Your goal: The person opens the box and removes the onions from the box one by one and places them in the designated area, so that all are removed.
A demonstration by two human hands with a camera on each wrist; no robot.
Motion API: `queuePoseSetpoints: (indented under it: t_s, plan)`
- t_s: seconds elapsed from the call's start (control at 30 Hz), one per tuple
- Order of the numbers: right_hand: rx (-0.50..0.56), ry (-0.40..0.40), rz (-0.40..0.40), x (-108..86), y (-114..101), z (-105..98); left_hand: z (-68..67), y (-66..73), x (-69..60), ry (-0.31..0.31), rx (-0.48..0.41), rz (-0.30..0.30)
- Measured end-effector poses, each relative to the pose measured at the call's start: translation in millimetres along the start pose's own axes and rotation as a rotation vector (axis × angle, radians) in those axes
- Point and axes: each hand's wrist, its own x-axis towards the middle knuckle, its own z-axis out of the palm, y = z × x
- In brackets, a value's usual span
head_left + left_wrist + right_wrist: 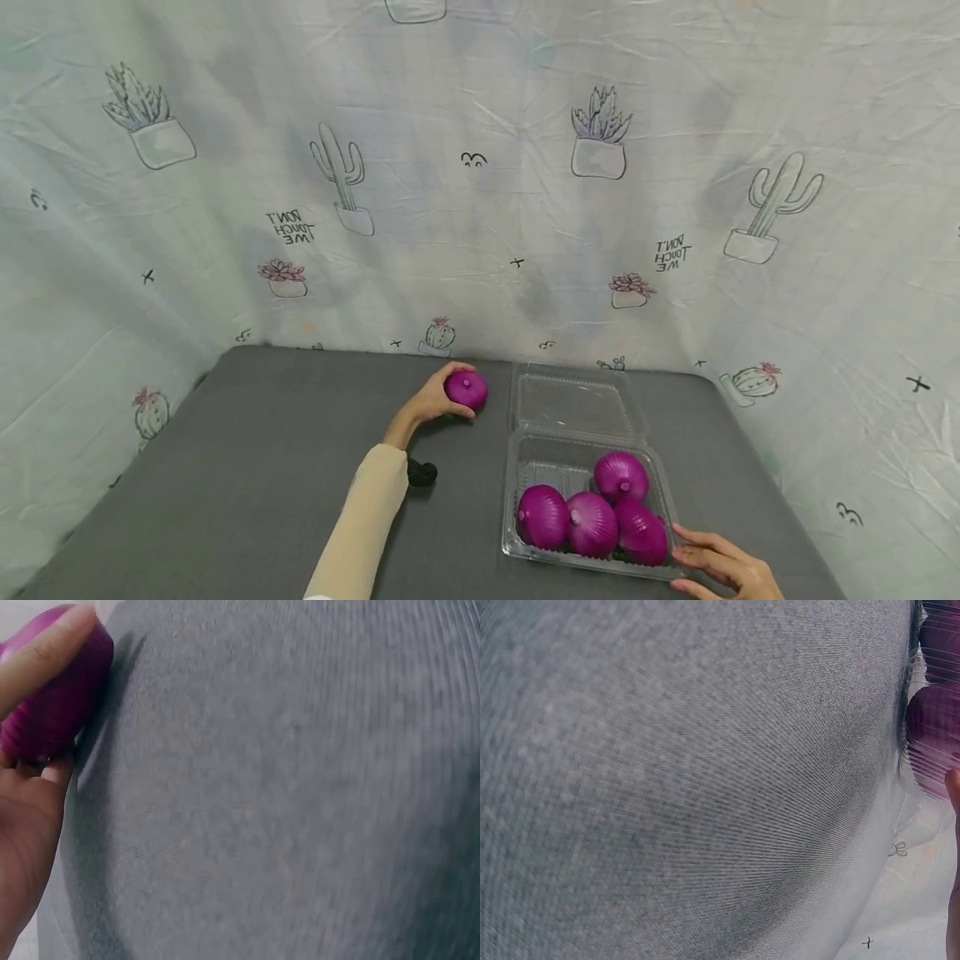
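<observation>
Near the table's far edge, my left hand (433,398) holds a purple onion (468,390), thumb on one side and fingers round the other. The left wrist view shows that onion (60,705) close to the grey cloth. A clear plastic clamshell box (512,500) lies to its right with the lid (577,400) folded back. Several purple onions (592,525) sit in the tray, mostly along its front and right. My right hand (727,568) rests its extended fingertips against the box's right wall. Through that ribbed wall, the right wrist view shows an onion (934,727).
A grey cloth (225,467) covers the table. Behind and around it hangs a pale curtain (480,208) printed with cactus drawings. A black strap-like piece (422,474) sits at my left wrist.
</observation>
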Motion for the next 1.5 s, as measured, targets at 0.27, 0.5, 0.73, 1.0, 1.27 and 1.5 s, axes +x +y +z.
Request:
queuePoseSetpoints:
  t_s: [0.27, 0.5, 0.73, 1.0, 1.27, 1.5]
  plan:
    - [0.086, 0.000, -0.055, -0.7, 3, 0, -1.6, -1.5, -0.5, -0.019, 0.012, 0.026]
    - [0.141, -0.017, -0.122, -0.1, 6, -1, -3.7, -4.6, -2.9, -0.015, 0.010, 0.045]
    - [0.069, -0.010, -0.089, -1.3, 5, 1, -8.1, 2.1, -9.6, -0.002, -0.029, -0.001]
    - [0.104, 0.006, -0.119, 0.0, 5, 1, -12.5, -5.8, -6.6, -0.024, -0.041, -0.002]
    - [0.161, -0.020, -0.128, -2.2, 7, 2, -21.9, -9.0, -16.4, -0.037, -0.132, 0.015]
    - [0.254, 0.014, -0.247, -0.7, 17, 3, -35.6, -4.6, -29.0, -0.016, -0.145, 0.048]
